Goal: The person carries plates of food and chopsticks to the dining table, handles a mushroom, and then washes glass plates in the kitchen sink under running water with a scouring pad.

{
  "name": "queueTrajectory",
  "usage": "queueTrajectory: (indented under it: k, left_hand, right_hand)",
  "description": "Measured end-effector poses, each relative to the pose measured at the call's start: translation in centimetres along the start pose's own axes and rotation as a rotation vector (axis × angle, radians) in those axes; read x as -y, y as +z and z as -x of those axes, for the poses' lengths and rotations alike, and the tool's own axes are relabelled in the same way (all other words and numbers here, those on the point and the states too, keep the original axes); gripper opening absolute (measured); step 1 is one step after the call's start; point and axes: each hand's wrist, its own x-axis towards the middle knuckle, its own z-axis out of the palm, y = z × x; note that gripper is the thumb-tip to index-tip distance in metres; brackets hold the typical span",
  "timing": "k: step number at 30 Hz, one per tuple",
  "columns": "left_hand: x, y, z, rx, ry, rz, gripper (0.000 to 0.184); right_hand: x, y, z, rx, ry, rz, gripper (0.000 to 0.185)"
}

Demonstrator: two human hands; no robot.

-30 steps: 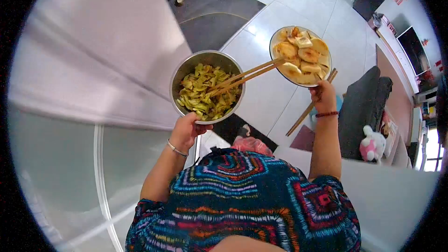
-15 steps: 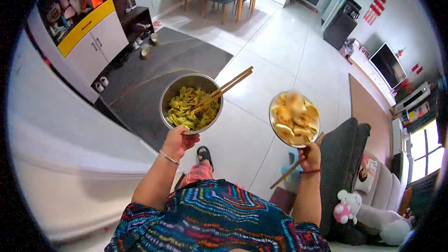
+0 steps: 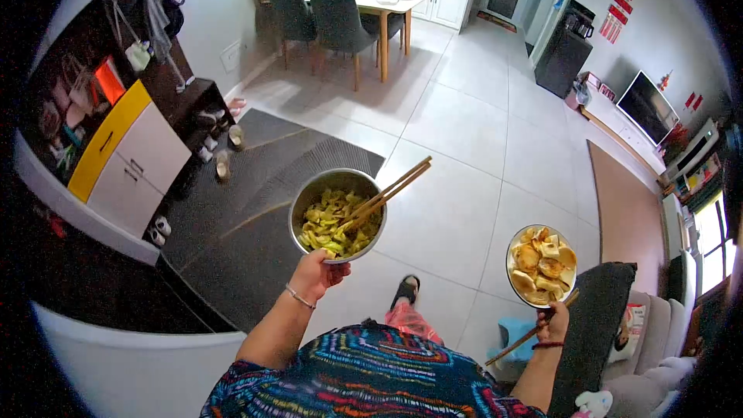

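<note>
My left hand (image 3: 319, 277) is closed on the near rim of a round metal bowl (image 3: 340, 179). Sliced yellow-green vegetables (image 3: 329, 224) fill its lower part, and a pair of wooden chopsticks (image 3: 401, 184) leans out over the right rim. Over on the right, my right hand (image 3: 552, 325) grips the near edge of a plate (image 3: 511, 272) piled with browned flatbread pieces (image 3: 542, 259). That same hand also has wooden chopsticks (image 3: 515, 346) pinned in it, slanting down to the left. Both dishes are held up above the floor, apart from each other.
Ahead stands a dining table (image 3: 371, 0) bearing dishes, with grey chairs (image 3: 340, 23) around it. A dark mat (image 3: 263, 139) and shoe cabinet (image 3: 139, 170) lie left. At right are a dark sofa back (image 3: 607, 325), a blue stool-like object (image 3: 517, 333) and a rug (image 3: 631, 209).
The view has moved forward, so the dining table looks nearer. Bowl and plate both sit lower and farther right in view, still held. A different stride of the foot shows.
</note>
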Motion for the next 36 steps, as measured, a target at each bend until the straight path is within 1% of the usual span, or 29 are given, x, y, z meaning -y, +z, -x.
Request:
queueTrajectory:
  k: [2, 4, 5, 6, 8, 9, 10, 11, 12, 14, 17, 18, 20, 21, 22, 24, 26, 28, 29, 30, 32, 34, 35, 36]
  left_hand:
    - [-4.5, 1.6, -5.5, -0.044, -0.011, 0.033, 0.034]
    - [-8.9, 3.4, -10.2, -0.113, 0.063, 0.130, 0.035]
    - [-10.5, 2.7, -13.5, -0.070, 0.109, 0.131, 0.037]
    - [-12.9, 4.3, -15.3, -0.077, 0.113, 0.125, 0.037]
    - [-17.9, 7.7, -18.3, -0.409, 0.240, 0.106, 0.032]
    - [-20.2, 7.3, -20.3, -0.411, 0.241, 0.105, 0.032]
    - [-22.7, 5.8, -21.9, -0.368, 0.275, 0.101, 0.033]
    - [-24.8, 4.8, -23.8, -0.323, 0.306, 0.104, 0.034]
    - [-27.3, 4.9, -25.5, -0.428, 0.338, 0.130, 0.035]
    - [-32.2, 2.4, -29.4, -0.492, 0.333, 0.144, 0.036]
    - [-41.3, -2.7, -36.2, -0.531, 0.314, 0.136, 0.037]
    - [-44.8, -3.9, -39.1, -0.531, 0.311, 0.134, 0.037]
    - [-52.1, -5.8, -44.8, -0.592, 0.340, 0.120, 0.035]
    - [-56.0, -6.8, -47.3, -0.623, 0.349, 0.109, 0.035]
    - [-60.1, -7.6, -49.7, -0.624, 0.334, 0.100, 0.035]
    - [-69.4, -7.9, -55.1, -0.429, 0.324, 0.076, 0.033]
    - [-77.8, -8.9, -61.1, -0.399, 0.376, 0.026, 0.032]
    - [-81.4, -12.6, -66.0, -0.422, 0.385, 0.023, 0.034]
    - [-82.7, -13.8, -68.5, -0.408, 0.367, -0.002, 0.034]
    - [-84.2, -13.3, -71.2, -0.377, 0.411, 0.033, 0.036]
    - [-90.2, -9.7, -78.2, -0.352, 0.460, 0.063, 0.038]
    - [-97.2, -6.0, -84.6, -0.359, 0.347, 0.203, 0.041]
    - [-99.8, -6.0, -86.9, -0.389, 0.346, 0.152, 0.046]
    - [-102.1, -5.1, -89.1, -0.401, 0.369, 0.165, 0.046]
  right_hand:
    - [2.5, 6.2, -5.3, 0.040, -0.033, 0.021, 0.012]
    - [5.7, 13.1, -11.1, 0.079, -0.054, 0.046, 0.012]
    - [7.6, 16.9, -13.7, 0.113, -0.084, 0.074, 0.012]
    - [10.2, 21.6, -15.9, 0.171, -0.035, 0.060, 0.011]
    - [13.6, 30.1, -21.5, 0.285, -0.091, 0.013, 0.014]
    - [15.2, 35.1, -23.3, 0.287, -0.062, 0.003, 0.013]
    - [16.4, 39.9, -25.0, 0.288, -0.033, -0.006, 0.012]
    - [16.8, 43.8, -28.2, 0.339, -0.012, -0.012, 0.012]
    - [17.9, 48.8, -29.4, 0.366, 0.006, -0.016, 0.012]
    - [18.3, 58.4, -33.3, 0.408, -0.005, -0.059, 0.013]
    - [18.2, 72.9, -36.7, 0.504, 0.108, -0.025, 0.017]
    - [17.8, 77.6, -38.1, 0.538, 0.079, -0.067, 0.015]
    - [16.8, 85.9, -39.3, 0.482, 0.016, -0.010, 0.014]
    - [16.7, 90.2, -39.7, 0.458, 0.074, -0.036, 0.014]
    - [17.1, 94.8, -40.2, 0.435, 0.131, -0.063, 0.013]
    - [19.4, 104.1, -41.3, 0.500, 0.109, -0.070, 0.013]
    - [20.5, 112.2, -43.6, 0.444, 0.060, -0.059, 0.011]
    - [16.7, 116.9, -44.7, 0.451, 0.048, -0.100, 0.011]
    - [14.7, 118.6, -45.9, 0.401, 0.031, -0.114, 0.010]
    - [15.3, 121.7, -47.7, 0.436, 0.039, -0.072, 0.009]
    - [18.9, 128.6, -52.7, 0.460, -0.016, -0.020, 0.009]
    - [23.3, 136.1, -58.2, 0.428, 0.011, -0.021, 0.011]
    - [24.5, 139.6, -60.1, 0.456, -0.010, -0.010, 0.011]
    - [25.3, 143.0, -61.7, 0.485, -0.031, 0.000, 0.011]
